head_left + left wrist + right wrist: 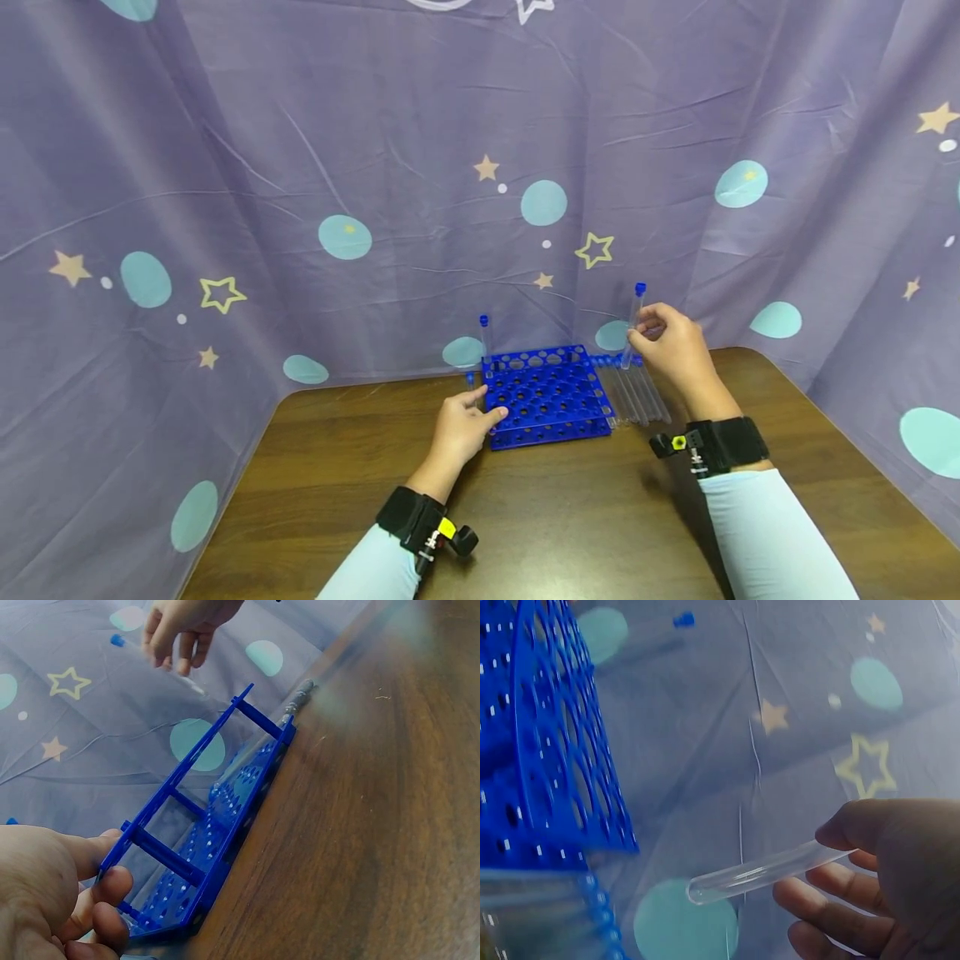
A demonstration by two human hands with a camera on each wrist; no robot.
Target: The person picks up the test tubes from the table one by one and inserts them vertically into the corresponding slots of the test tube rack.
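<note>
A blue test tube rack [553, 422] with rows of round holes stands at the back of the table. My left hand [461, 429] holds its left edge; in the left wrist view the thumb and fingers [112, 885] grip the corner of the upper plate. Above and right of the rack, my right hand [671, 342] pinches a clear, blue-capped test tube [757, 876] nearly upright, rounded end down. Another capped tube [484, 335] stands in the rack's back left corner. A further blue cap [470, 379] shows left of the rack, its tube partly hidden by my left hand.
Several clear test tubes [637, 396] with blue caps lie side by side on the table, right of the rack. The brown wooden table [570, 517] ends at a purple curtain [420, 150] printed with stars and ovals, close behind the rack.
</note>
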